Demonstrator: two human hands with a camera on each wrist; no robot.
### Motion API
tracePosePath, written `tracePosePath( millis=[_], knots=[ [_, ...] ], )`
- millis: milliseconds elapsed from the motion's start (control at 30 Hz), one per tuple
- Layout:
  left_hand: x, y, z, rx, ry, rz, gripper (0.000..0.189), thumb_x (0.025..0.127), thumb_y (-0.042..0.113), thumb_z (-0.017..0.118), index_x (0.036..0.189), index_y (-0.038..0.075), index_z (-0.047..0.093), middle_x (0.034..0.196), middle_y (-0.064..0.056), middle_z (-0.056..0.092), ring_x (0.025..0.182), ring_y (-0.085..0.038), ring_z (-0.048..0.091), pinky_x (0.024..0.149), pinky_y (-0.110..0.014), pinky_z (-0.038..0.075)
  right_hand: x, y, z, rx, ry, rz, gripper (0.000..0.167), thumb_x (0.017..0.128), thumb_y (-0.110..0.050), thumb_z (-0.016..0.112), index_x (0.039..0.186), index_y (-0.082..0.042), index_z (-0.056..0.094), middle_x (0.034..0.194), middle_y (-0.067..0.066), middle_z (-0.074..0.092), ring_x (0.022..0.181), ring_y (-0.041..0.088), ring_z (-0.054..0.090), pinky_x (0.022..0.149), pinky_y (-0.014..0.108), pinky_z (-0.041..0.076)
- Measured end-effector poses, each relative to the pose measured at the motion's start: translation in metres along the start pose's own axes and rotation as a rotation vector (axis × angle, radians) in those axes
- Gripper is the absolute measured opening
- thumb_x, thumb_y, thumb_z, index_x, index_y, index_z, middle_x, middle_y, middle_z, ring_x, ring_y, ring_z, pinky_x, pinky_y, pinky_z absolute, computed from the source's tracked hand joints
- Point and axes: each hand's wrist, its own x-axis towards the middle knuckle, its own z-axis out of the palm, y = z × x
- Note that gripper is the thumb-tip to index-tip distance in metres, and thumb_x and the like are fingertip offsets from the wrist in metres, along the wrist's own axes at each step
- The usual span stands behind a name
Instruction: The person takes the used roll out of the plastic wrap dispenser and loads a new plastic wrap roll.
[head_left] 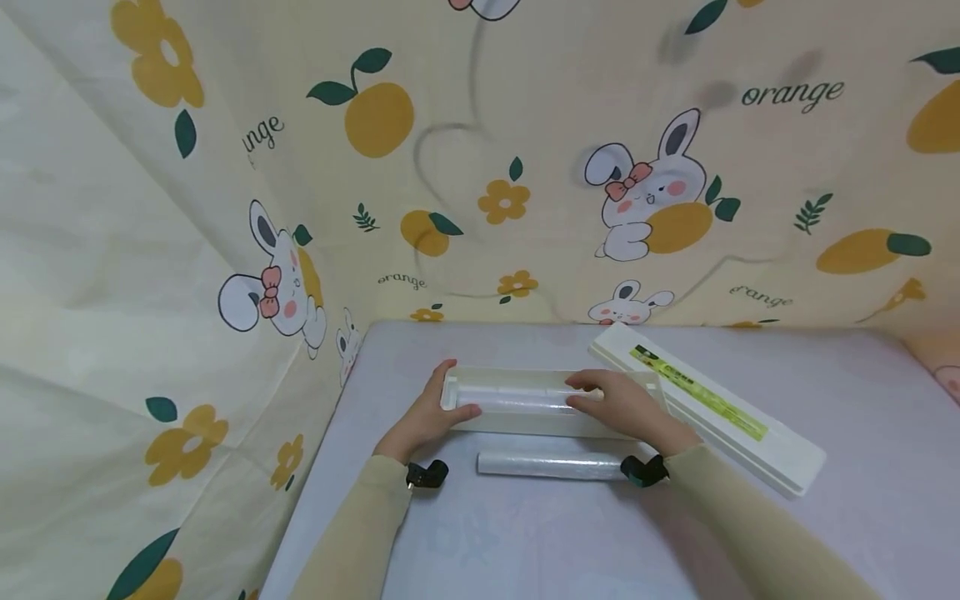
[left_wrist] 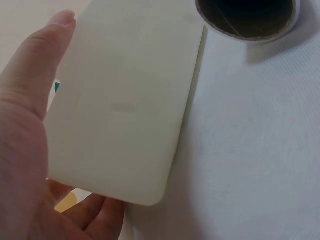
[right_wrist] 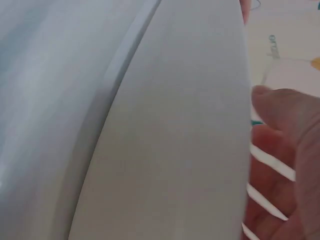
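A long cream plastic box [head_left: 540, 427] lies with its trough open, and a roll of cling film [head_left: 510, 398] sits inside it. My left hand [head_left: 429, 412] grips the box's left end, thumb over the front wall and fingers behind and under the end, as the left wrist view shows. Above the right part of the trough, my right hand [head_left: 626, 404] holds the roll's right end between thumb and fingers. The right wrist view has that thumb [right_wrist: 285, 107] right at the rim, while the front wall hides the roll. A second wrapped roll [head_left: 551, 465] lies in front of the box.
Slanting across the table on the right is a long white lid [head_left: 750, 442] with a green label, its far end behind the box. A patterned cloth [head_left: 540, 250] hangs behind and at the left of the pale table [head_left: 480, 550].
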Motion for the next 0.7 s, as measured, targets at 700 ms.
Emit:
tracePosePath(
  millis=[700],
  knots=[
    [0.001, -0.002, 0.000, 0.009, -0.003, 0.024, 0.103, 0.077, 0.052, 0.077, 0.153, 0.027, 0.013, 0.152, -0.010, 0.031, 0.135, -0.031, 0.033, 0.109, -0.056, 0.023, -0.069, 0.055, -0.067, -0.085, 0.215, 0.147, 0.065, 0.088, -0.056, 0.062, 0.132, -0.008, 0.056, 0.127, 0.016, 0.058, 0.110, 0.039, 0.053, 0.085, 0.060, 0.044]
  ],
)
